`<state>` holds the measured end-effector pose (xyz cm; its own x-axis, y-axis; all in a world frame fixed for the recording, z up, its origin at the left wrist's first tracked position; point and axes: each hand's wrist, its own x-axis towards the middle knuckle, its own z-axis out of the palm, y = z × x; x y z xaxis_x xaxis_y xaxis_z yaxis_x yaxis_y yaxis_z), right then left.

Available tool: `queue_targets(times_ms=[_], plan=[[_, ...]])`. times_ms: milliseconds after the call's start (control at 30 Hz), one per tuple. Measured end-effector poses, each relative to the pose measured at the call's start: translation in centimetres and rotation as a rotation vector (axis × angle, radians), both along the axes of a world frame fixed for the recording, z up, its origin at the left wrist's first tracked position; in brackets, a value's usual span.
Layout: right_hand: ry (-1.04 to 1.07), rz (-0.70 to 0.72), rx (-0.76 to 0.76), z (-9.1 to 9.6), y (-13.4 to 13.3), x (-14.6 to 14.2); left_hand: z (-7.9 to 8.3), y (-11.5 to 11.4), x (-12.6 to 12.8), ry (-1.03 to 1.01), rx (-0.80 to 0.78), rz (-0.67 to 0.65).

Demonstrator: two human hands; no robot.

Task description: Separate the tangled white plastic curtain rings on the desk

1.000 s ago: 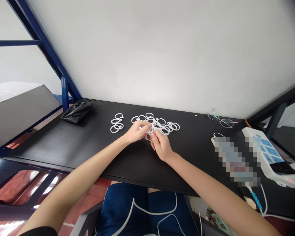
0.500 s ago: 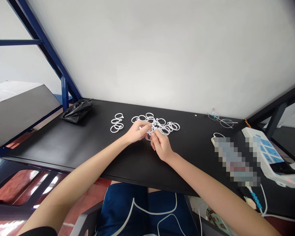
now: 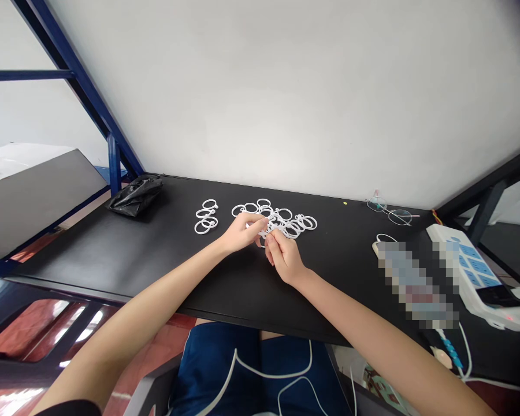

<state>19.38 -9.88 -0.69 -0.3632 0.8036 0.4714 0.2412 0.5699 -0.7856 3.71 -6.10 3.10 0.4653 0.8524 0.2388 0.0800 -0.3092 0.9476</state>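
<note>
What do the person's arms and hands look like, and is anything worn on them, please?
Both the left hand and right hand are bare, with no gloves or watch in view; a black sleeve edge shows low on the left arm.

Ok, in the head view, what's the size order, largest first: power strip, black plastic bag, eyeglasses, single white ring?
Power strip, nearest the camera, so its lead is unsure.
Black plastic bag and eyeglasses look alike in width, so unranked.
Single white ring, smallest.

2 bare forearms, navy shorts, white drawcord.
</note>
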Motion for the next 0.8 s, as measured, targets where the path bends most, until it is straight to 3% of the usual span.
queue_targets(times_ms=[800], plan=[[0.05, -0.034, 0.027, -0.32, 0.08, -0.27, -0.21, 0.23, -0.33, -0.015, 0.022, 0.003]])
